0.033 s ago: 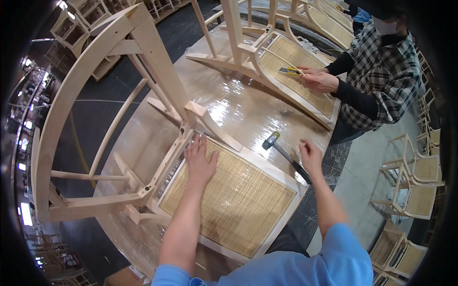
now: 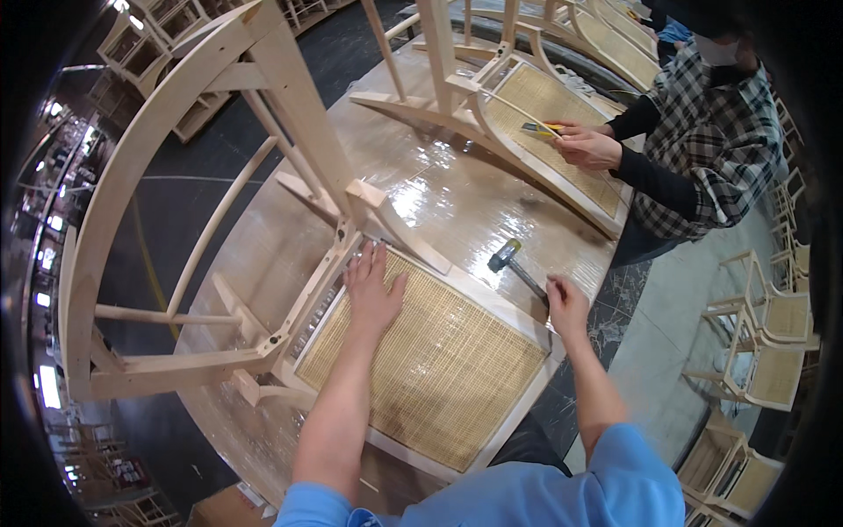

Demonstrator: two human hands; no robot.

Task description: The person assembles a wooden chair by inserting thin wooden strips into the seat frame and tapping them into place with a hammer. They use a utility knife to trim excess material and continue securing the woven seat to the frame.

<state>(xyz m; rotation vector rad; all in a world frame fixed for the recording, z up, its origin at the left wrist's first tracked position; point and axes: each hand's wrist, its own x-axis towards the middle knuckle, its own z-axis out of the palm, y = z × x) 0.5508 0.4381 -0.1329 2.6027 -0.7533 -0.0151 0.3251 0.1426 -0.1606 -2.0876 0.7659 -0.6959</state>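
Observation:
A pale wooden chair frame (image 2: 154, 132) lies on a wrapped table, its woven cane seat panel (image 2: 439, 369) facing up in front of me. My left hand (image 2: 373, 294) rests on the cane near the panel's far left corner, fingers spread flat. Beyond the right edge of the seat lies a hammer (image 2: 525, 279), dark-handled, with a yellowish end on its head. My right hand (image 2: 568, 309) is closed around the lower handle, which its fingers partly hide. The hammer's head still touches the table film.
Across the table a co-worker in a checked shirt (image 2: 724, 158) holds a yellow utility knife (image 2: 540, 129) and a thin strip over a second chair (image 2: 549, 145). The plastic-wrapped table (image 2: 413, 189) has a curved edge. More caned chairs (image 2: 777, 312) stand at the right.
My right hand has come down onto the hammer's handle and closed on it. My left hand stays on the cane. The whole view has shifted slightly.

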